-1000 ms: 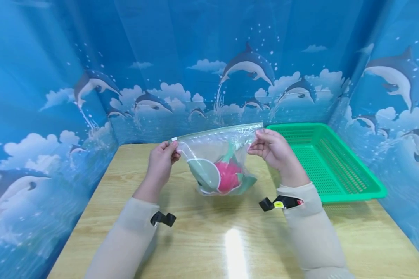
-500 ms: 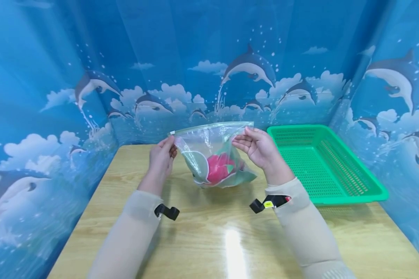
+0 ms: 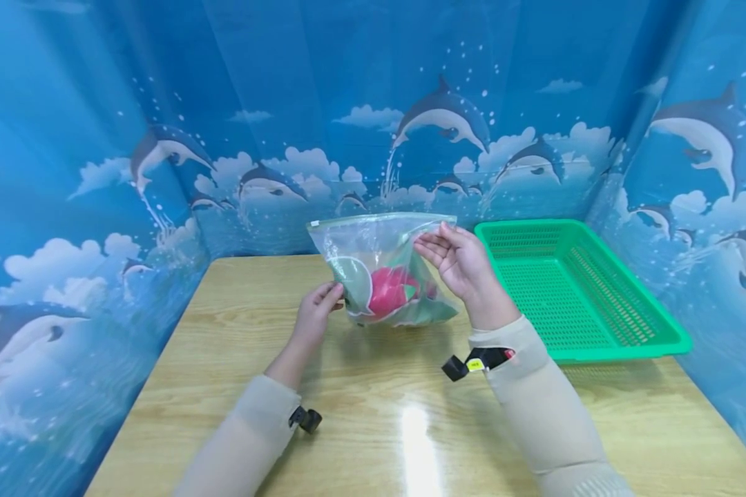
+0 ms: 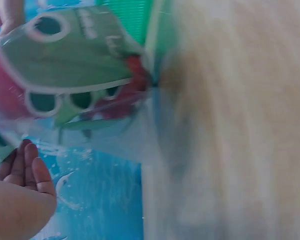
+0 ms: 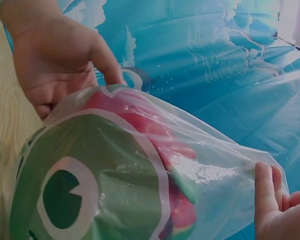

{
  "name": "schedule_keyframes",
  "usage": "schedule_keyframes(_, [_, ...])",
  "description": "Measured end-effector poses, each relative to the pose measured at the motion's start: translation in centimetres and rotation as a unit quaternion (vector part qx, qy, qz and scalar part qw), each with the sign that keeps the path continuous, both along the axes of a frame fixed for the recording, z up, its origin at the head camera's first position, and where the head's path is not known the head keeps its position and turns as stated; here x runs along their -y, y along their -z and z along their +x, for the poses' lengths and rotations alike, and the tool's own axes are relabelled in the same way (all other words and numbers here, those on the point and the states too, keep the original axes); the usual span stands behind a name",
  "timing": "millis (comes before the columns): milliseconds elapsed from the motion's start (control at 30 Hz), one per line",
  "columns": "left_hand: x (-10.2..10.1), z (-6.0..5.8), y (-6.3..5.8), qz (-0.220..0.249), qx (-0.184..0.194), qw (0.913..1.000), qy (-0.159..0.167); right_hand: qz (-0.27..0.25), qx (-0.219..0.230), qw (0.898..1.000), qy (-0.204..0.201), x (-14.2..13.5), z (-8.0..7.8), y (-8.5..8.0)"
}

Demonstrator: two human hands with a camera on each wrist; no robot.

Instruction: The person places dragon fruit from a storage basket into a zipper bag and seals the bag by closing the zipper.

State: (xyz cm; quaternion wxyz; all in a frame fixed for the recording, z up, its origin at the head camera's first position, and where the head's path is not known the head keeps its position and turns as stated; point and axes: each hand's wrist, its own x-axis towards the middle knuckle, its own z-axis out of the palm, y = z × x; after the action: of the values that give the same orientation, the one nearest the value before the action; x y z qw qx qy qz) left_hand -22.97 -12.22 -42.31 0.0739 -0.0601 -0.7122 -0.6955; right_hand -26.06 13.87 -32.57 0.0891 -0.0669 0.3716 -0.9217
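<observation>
A clear slider zip bag (image 3: 382,235) stands upright over the table, its zip strip level along the top. A green cartoon print with a round eye (image 5: 65,200) covers its lower part. Inside shows a pink-red, dragon-fruit-like object (image 3: 390,290) with green tips. My right hand (image 3: 456,262) pinches the bag near its upper right corner, thumb against the fingers. My left hand (image 3: 317,310) is at the bag's lower left side, thumb close against the plastic. In the left wrist view its fingers (image 4: 30,167) are fairly straight, beside the bag's edge.
To the right, a green perforated plastic basket (image 3: 597,355) sits on the wooden table (image 3: 224,359). Blue curtains (image 3: 323,83) printed with dolphins close in the back and both sides. A small black camera is on each wrist.
My left hand has let go of the bag's upper left corner and moved down to its lower left side. My right hand has shifted left with the bag's other corner.
</observation>
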Motion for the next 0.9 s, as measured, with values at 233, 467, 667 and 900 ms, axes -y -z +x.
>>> schedule_keyframes(233, [-1.1,0.0,2.0,-0.010,0.001,1.0000,-0.001,-0.030,0.024,0.999,0.017,-0.4,-0.2,0.2])
schedule_keyframes(467, [-2.4,0.1,1.6,0.034,0.032,0.9978,-0.048,-0.031,0.028,0.999,0.028,-0.7,-0.2,0.2])
schedule_keyframes(667, [-2.6,0.1,0.9,0.010,0.026,0.9963,-0.081,-0.024,0.025,0.999,0.040,-0.9,0.0,0.0])
schedule_keyframes(900, [-1.6,0.6,-0.9,-0.041,0.048,0.9944,-0.085,-0.011,0.036,0.998,0.058,-1.5,0.2,-0.5])
